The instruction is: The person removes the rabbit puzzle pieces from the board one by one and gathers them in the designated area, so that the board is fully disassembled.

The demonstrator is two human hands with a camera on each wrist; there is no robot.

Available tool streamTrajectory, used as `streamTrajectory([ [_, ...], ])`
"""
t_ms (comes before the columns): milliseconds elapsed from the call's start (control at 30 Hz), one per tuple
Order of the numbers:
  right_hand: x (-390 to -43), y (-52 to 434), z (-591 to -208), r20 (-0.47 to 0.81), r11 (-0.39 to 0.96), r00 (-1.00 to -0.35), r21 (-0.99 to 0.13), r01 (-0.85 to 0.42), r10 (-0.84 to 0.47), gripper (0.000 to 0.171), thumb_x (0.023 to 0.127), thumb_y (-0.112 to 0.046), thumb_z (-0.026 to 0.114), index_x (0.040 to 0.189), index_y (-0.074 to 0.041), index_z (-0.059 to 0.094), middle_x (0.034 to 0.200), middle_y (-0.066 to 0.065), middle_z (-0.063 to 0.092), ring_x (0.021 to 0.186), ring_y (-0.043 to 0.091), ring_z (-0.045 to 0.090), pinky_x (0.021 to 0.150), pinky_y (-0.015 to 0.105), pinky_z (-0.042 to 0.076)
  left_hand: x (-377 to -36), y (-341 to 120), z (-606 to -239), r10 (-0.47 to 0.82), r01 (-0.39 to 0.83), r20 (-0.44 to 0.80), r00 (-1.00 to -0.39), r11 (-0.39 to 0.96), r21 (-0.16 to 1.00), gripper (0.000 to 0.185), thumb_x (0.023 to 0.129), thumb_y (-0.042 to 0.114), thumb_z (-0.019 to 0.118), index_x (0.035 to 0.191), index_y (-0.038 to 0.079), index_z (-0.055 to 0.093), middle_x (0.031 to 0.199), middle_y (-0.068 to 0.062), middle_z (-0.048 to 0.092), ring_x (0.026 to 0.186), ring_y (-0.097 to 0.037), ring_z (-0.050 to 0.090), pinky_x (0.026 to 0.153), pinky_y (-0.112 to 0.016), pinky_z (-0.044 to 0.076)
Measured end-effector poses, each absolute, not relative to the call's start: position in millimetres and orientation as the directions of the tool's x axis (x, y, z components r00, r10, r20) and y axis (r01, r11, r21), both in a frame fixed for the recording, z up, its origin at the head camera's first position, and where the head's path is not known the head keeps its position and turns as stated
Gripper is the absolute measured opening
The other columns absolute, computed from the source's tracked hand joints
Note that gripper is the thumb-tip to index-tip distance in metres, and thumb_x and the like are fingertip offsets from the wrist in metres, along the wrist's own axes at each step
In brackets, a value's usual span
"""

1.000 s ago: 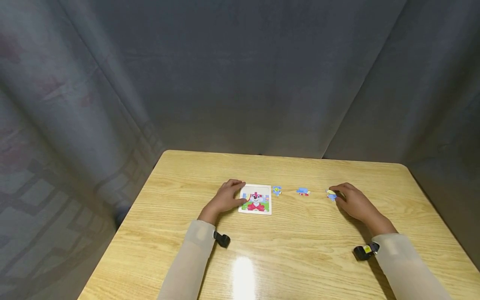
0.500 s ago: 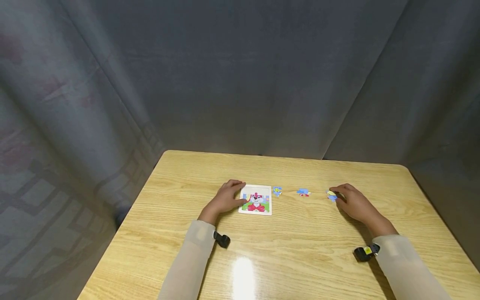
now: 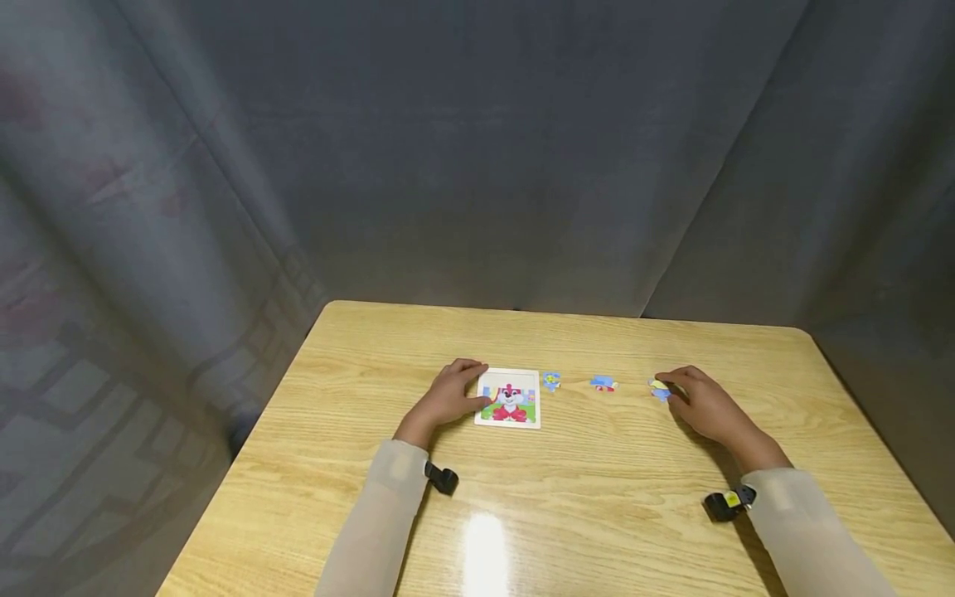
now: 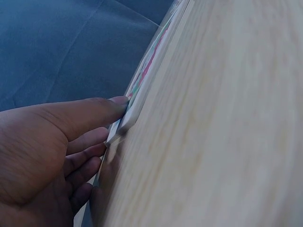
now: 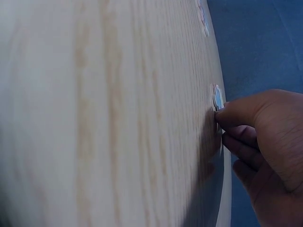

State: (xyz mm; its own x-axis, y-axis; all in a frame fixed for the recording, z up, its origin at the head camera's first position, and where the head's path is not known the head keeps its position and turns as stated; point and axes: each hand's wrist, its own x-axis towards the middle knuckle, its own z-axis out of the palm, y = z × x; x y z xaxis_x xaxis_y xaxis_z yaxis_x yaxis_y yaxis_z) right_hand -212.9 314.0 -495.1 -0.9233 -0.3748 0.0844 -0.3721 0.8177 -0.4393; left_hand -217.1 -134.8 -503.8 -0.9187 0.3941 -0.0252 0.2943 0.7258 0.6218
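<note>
A square jigsaw puzzle board (image 3: 509,418) with a pale frame lies flat on the table, showing a red-and-white cartoon animal; its top strip is bare. My left hand (image 3: 448,393) holds the board by its left side, thumb over the frame and fingers along the edge. On the right, my right hand (image 3: 705,404) pinches a blue-and-yellow puzzle piece (image 3: 660,389) between thumb and fingers. In the right wrist view this puzzle piece (image 5: 218,97) sits at the thumb tip, at table level. Part of it is hidden by the fingers.
Between the hands lie two loose pieces: a blue puzzle piece with yellow (image 3: 551,381) beside the board, and a blue-and-red puzzle piece (image 3: 603,383) farther right. The wooden table (image 3: 597,497) ends at a grey curtain (image 3: 477,166) behind.
</note>
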Motion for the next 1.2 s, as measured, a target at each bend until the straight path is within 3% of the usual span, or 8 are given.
streamTrajectory([
  [367,-213.0,310.8,-494.9,0.061,0.815,-0.936,-0.473,-0.334,-0.348,0.040,0.097,-0.009,0.057,0.134,0.007,0.053,0.123,0.027,0.051,0.112,0.049,0.051,0.090,0.064,0.041,-217.5,-137.7,-506.8,0.404,0.299,-0.029,-0.914,0.722,0.624,0.069,0.090,0.037,0.070,0.148,0.011,0.043,0.148,-0.008,0.038,0.135,-0.032,0.034,0.109,-0.050,0.032],
  [567,-214.5,295.4,-490.8,0.131,0.795,-0.934,-0.495,-0.351,-0.332,0.042,0.098,-0.013,0.057,0.135,0.007,0.051,0.125,0.027,0.051,0.110,0.047,0.053,0.089,0.063,0.042,-218.6,-141.1,-506.0,0.419,0.296,-0.038,-0.907,0.700,0.650,0.073,0.088,0.040,0.072,0.149,0.012,0.043,0.149,-0.008,0.036,0.136,-0.033,0.032,0.109,-0.053,0.030],
  [900,-220.2,240.2,-484.4,0.161,0.722,-0.926,-0.587,-0.367,-0.340,0.048,0.098,-0.017,0.059,0.143,-0.003,0.047,0.137,0.022,0.046,0.124,0.045,0.045,0.098,0.064,0.036,-222.2,-144.3,-510.9,0.429,0.274,-0.069,-0.901,0.684,0.676,0.078,0.086,0.043,0.072,0.152,0.017,0.038,0.153,-0.003,0.031,0.141,-0.028,0.025,0.111,-0.054,0.024],
  [1200,-213.8,171.8,-481.5,0.193,0.574,-0.882,-0.696,-0.432,-0.430,0.050,0.098,-0.017,0.061,0.144,-0.009,0.046,0.142,0.015,0.043,0.122,0.041,0.050,0.092,0.057,0.046,-222.9,-146.3,-512.6,0.445,0.293,-0.077,-0.892,0.700,0.651,0.081,0.086,0.040,0.072,0.153,0.017,0.034,0.157,-0.001,0.027,0.143,-0.026,0.020,0.113,-0.052,0.019],
])
